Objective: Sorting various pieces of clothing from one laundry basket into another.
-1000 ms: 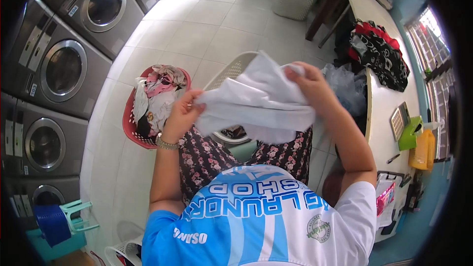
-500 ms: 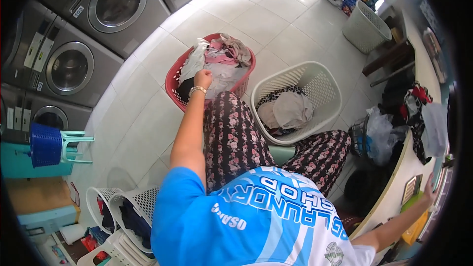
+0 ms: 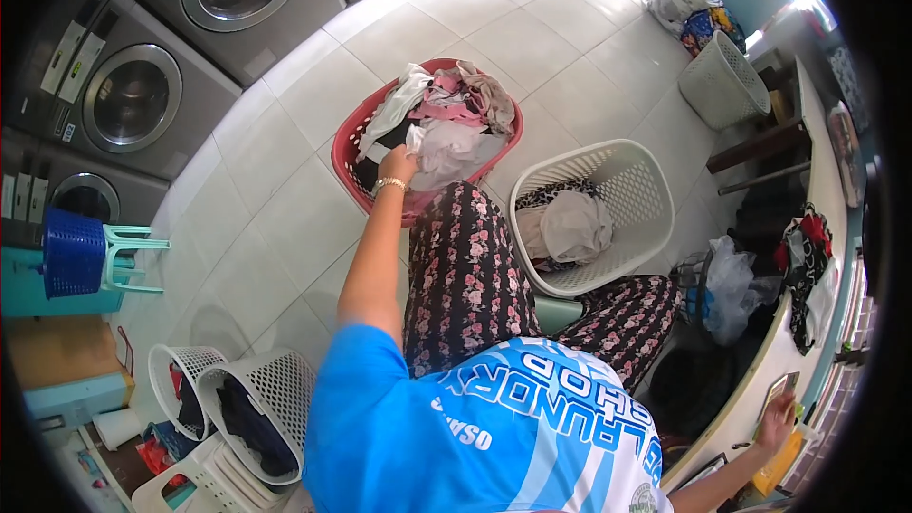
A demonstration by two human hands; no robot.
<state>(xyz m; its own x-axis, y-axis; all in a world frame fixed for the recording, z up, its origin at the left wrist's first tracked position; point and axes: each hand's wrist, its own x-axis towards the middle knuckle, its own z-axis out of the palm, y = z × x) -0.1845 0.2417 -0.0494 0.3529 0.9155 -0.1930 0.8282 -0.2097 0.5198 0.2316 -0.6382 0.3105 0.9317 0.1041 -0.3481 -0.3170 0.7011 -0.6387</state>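
From where I stand, the left hand (image 3: 399,166) is at the lower left side of the red basket (image 3: 343,147), upper middle of the frame, its curled fingers up against the pale clothes (image 3: 446,146); I can't tell whether they pinch any cloth. The pile lies mostly up and to the right of that hand, and the basket's longer axis seems to slant toward the upper right. The left arm is by far the nearer; the right hand (image 3: 777,423) is well apart at lower right, over the counter (image 3: 730,415) beside a calculator (image 3: 781,388), fingers bent, its grip unclear to me. The clothes look thin, soft and crumpled, whitish, with a pink cloth (image 3: 445,113) and a greyish-beige cloth (image 3: 488,101) heaped behind.
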